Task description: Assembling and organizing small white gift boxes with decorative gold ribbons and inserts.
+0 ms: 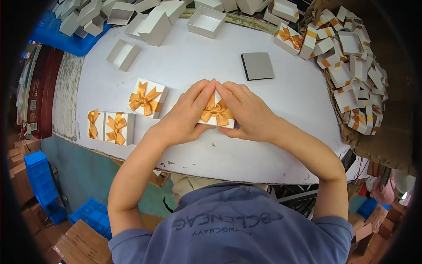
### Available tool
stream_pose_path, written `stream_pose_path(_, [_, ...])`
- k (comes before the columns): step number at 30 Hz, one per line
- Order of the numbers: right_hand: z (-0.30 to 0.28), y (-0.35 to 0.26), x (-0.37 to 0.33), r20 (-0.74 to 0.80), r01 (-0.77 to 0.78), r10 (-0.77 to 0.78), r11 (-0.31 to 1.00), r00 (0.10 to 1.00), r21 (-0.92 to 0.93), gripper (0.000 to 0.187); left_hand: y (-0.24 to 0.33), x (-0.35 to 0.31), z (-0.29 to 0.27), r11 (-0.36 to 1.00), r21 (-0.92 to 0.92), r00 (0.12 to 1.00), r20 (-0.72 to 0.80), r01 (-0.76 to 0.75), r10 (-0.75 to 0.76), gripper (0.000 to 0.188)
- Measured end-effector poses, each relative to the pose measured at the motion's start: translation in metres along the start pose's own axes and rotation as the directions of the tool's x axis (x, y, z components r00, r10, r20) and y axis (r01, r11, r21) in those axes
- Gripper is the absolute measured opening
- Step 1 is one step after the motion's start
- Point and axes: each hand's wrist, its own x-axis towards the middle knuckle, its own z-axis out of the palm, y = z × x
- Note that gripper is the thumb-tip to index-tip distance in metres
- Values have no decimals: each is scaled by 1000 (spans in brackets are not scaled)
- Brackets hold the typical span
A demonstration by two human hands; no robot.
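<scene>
Between my two hands, at the middle of the white table, sits a small white gift box (216, 113) with a gold satin bow on top. My left hand (184, 113) wraps its left side, and my right hand (247, 111) wraps its right side. The fingertips of both hands meet at the box's far edge, with the thumbs at its near side. To the left of my left hand lies another white box with a gold bow (147, 99). Farther left, two more bowed boxes (118, 128) rest side by side near the table's front edge.
A flat grey square block (257, 66) lies beyond my right hand. Open white box parts (123, 55) stand at the back left, near a blue crate (83, 45) heaped with more. On the right, a cardboard carton (336, 110) holds many ribboned lids. One bowed box (288, 38) sits beside it.
</scene>
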Motion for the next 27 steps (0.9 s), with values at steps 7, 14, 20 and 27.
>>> stream_pose_path(7, [15, 7, -18, -205, 79, -97, 992, 974, -96, 93, 9, 13, -3, 990, 102, 993, 81, -98, 90, 91])
stream_pose_path(14, [9, -13, -16, -245, -325, 283, 934, 927, -151, 95, 20, -3, 22, 972, 226, 978, -207, 60, -13, 96])
stream_pose_path(20, [4, -3, 1, -147, -64, 44, 989, 988, -130, 88, 2, -9, 25, 1000, -9, 972, -233, 22, -24, 102])
stream_pose_path(27, [-1, 7, 2, -377, 40, 21, 987, 926, 153, 77, -10, -12, 24, 978, -208, 967, -242, 30, -81, 122])
